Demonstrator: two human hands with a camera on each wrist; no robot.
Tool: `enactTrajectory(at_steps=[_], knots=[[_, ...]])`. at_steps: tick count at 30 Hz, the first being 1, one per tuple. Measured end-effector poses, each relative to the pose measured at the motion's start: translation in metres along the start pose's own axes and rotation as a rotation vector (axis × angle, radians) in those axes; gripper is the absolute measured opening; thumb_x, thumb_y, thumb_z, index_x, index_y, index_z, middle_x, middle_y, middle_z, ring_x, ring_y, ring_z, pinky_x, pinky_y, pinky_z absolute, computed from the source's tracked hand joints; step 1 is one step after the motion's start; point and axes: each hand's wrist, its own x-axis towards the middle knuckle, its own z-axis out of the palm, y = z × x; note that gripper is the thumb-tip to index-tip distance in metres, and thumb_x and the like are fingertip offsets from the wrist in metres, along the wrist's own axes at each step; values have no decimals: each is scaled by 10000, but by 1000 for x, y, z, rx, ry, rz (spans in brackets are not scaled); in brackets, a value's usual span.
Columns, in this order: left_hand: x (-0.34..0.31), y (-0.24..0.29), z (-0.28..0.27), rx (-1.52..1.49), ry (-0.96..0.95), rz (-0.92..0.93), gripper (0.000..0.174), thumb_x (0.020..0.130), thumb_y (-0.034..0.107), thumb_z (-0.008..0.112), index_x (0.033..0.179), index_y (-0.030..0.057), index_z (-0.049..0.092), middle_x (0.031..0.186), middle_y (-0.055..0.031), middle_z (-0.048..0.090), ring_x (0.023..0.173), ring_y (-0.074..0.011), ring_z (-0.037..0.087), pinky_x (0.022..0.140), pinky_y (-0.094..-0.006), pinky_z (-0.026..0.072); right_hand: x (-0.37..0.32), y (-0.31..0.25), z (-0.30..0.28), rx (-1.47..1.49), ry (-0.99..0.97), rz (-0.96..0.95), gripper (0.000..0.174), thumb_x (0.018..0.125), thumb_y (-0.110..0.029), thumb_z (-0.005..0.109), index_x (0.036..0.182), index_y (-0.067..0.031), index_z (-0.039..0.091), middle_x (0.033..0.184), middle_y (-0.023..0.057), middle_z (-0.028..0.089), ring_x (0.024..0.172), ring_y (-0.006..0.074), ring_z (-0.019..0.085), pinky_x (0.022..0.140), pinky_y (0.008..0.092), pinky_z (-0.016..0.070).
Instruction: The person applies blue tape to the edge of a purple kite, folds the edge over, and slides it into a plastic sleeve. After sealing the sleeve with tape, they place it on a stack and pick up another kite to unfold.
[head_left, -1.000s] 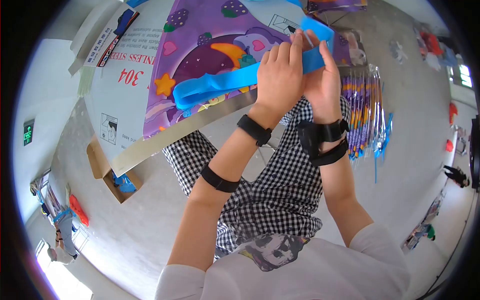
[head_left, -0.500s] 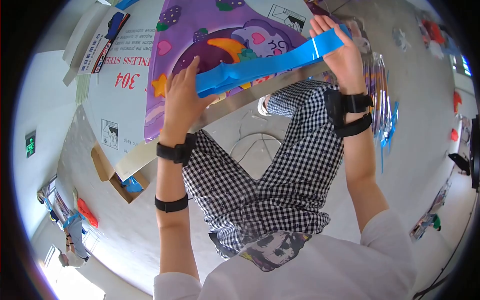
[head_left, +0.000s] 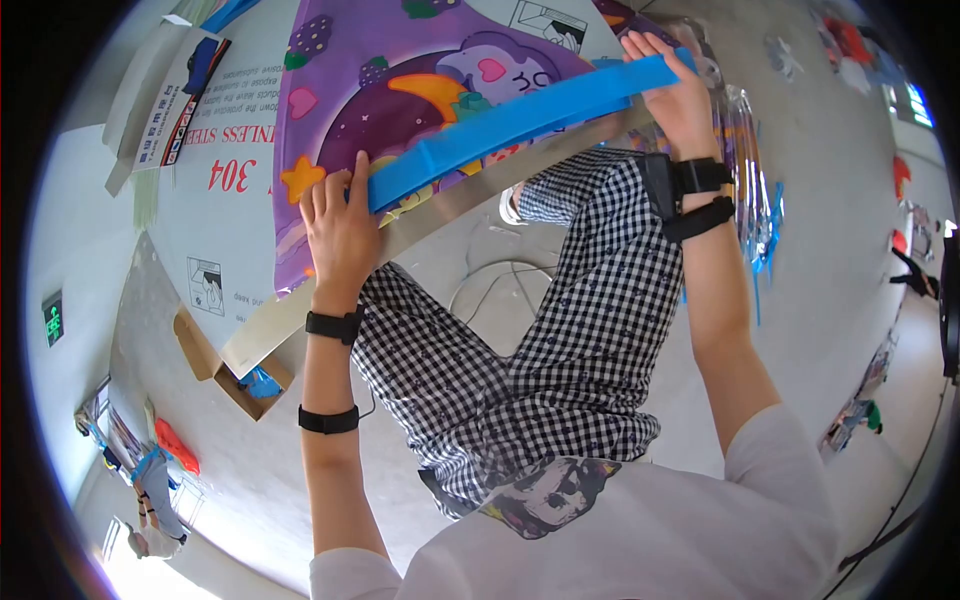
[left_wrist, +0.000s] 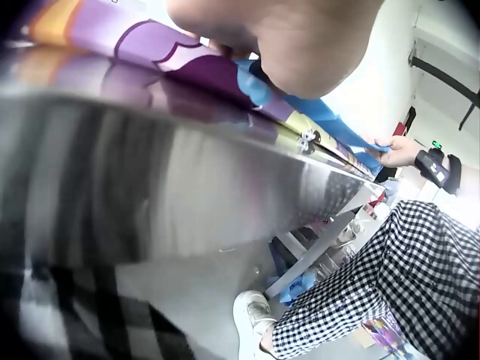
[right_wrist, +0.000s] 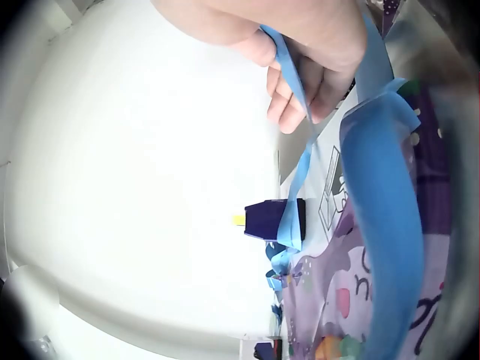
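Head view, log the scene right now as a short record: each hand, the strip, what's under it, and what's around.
Left hand: at the left end of the strip; grip unclear
Right hand: holds the right end, thumb across it
Strip: blue, spanning between the hands
Under the strip: purple sheet with moon and star prints, over a table marked 304
Left side: tape box on the table; open carton on the floor, something blue inside
Right side: shiny packets past the right wrist
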Motion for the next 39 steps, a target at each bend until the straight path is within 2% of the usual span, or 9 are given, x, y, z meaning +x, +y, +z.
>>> enactTrajectory(at_steps=[4, 8, 9, 17, 23, 27, 35, 38, 39], knots=[[-5, 6, 0, 39, 49, -25, 697, 722, 37, 676, 1404, 76, 537, 1141, -100, 562, 1116, -285, 531, 1058, -462, 373, 8, 7, -8, -307, 70, -154, 363, 1036, -202, 496, 1223, 92, 601, 1183, 230, 676, 1140, 319, 651, 1007, 394, 497], [-7, 9, 1, -22, 45, -86, 698, 761, -25, 583, 1442, 109, 509, 1211, -99, 539, 1172, -292, 506, 1089, -472, 343, -2, 7, 1, -687, 155, -201, 365, 1038, -291, 508, 1234, -14, 643, 1206, 135, 697, 1133, 197, 638, 964, 329, 464], [-7, 10, 2, -25, 42, -89, 704, 761, -25, 589, 1446, 113, 504, 1215, -98, 538, 1174, -289, 506, 1091, -472, 341, -1, 9, 1, -708, 198, -254, 349, 1027, -243, 522, 1157, 46, 668, 1121, 174, 719, 1060, 240, 675, 933, 333, 499], [-7, 9, -10, -62, -38, -104, 808, 723, -14, 698, 1477, 159, 464, 1249, -80, 527, 1207, -288, 493, 1118, -475, 336, -9, 18, -7, -788, 253, -230, 291, 1035, -180, 492, 1108, 43, 663, 1113, 169, 719, 1070, 235, 662, 938, 347, 480], [1, 13, -33, -119, -57, 54, 736, 742, 81, 692, 1448, 143, 493, 1419, -110, 478, 1334, -327, 430, 1159, -507, 290, -9, 14, -12, -737, 217, -200, 399, 1012, -318, 561, 1198, 23, 654, 1183, 155, 695, 1108, 198, 642, 930, 307, 503], [23, 40, -46, -321, -97, 196, 718, 802, 156, 687, 1479, 138, 449, 1571, -120, 358, 1469, -330, 296, 1203, -518, 206, -11, 11, -11, -763, 192, -193, 392, 1023, -292, 537, 1225, 29, 636, 1208, 167, 684, 1132, 217, 636, 972, 319, 482], [46, 100, 9, -359, -143, 266, 726, 909, 334, 643, 1505, 31, 362, 1586, -138, 327, 1479, -318, 280, 1203, -469, 238, -9, 6, -13, -466, 209, -161, 364, 1009, -156, 535, 1319, 31, 563, 1243, 178, 668, 1152, 231, 628, 1004, 342, 467], [41, 102, 13, -297, -142, 264, 752, 921, 394, 625, 1517, 33, 342, 1588, -144, 322, 1481, -316, 276, 1203, -474, 234, -10, 4, -2, -590, 355, -415, 308, 965, -131, 568, 1223, 28, 624, 1172, 201, 689, 1131, 283, 636, 937, 374, 488], [40, 102, 13, -292, -138, 264, 757, 922, 401, 623, 1519, 34, 337, 1587, -144, 322, 1481, -317, 276, 1203, -475, 233, -13, 8, 1, -894, 274, -516, 316, 942, -93, 555, 1227, 31, 619, 1167, 218, 680, 1113, 307, 636, 931, 385, 490]])
